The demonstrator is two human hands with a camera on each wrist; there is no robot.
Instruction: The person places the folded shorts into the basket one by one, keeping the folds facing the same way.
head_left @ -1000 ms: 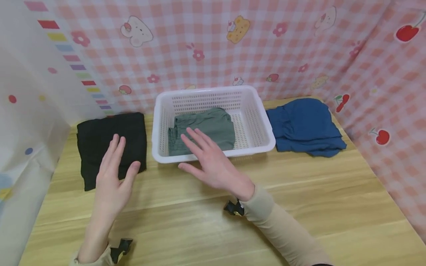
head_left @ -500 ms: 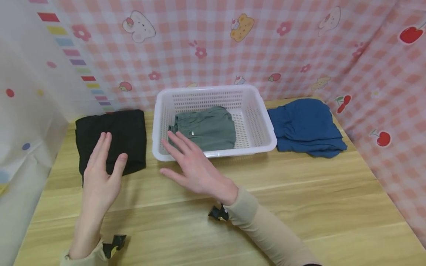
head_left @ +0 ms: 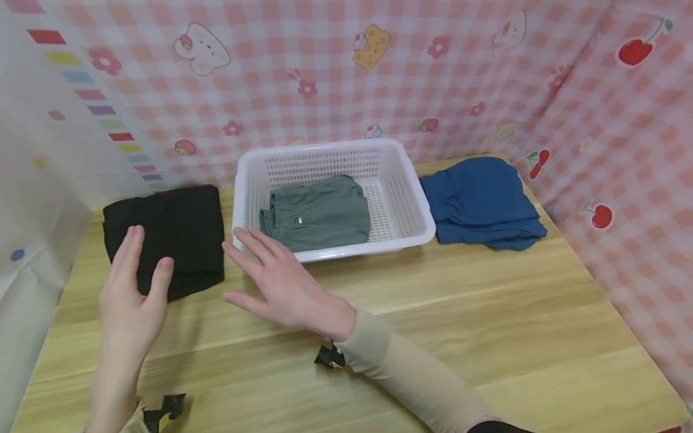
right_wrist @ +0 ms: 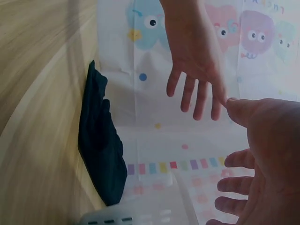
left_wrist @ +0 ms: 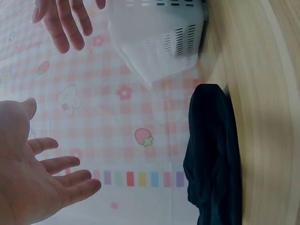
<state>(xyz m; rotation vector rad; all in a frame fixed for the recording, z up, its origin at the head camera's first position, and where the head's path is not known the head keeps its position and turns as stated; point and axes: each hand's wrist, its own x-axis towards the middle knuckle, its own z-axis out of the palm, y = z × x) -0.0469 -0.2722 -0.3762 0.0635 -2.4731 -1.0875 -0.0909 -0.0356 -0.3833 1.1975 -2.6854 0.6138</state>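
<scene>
A folded black garment [head_left: 184,240] lies on the table at the left. My left hand [head_left: 130,300] hovers over its near left edge, fingers straight and thumb apart, holding nothing. My right hand [head_left: 287,288] is in the air by the near left corner of a white plastic basket [head_left: 417,231], its fingers extended and empty. Inside the basket lies a folded green garment [head_left: 325,213] with a gathered waistband. In the left wrist view the black garment [left_wrist: 211,154] lies low on the tabletop, apart from my left hand [left_wrist: 42,178].
A folded blue garment [head_left: 482,204] lies right of the basket on the wooden table [head_left: 487,325]. Checked pink cloth [head_left: 335,60] hangs behind the table and along the right side; white cloth [head_left: 32,180] hangs at the left.
Both hands have moved left, the right one from in front of the green garment to the basket's near left corner. The head view has shifted slightly. The garments and basket stay put.
</scene>
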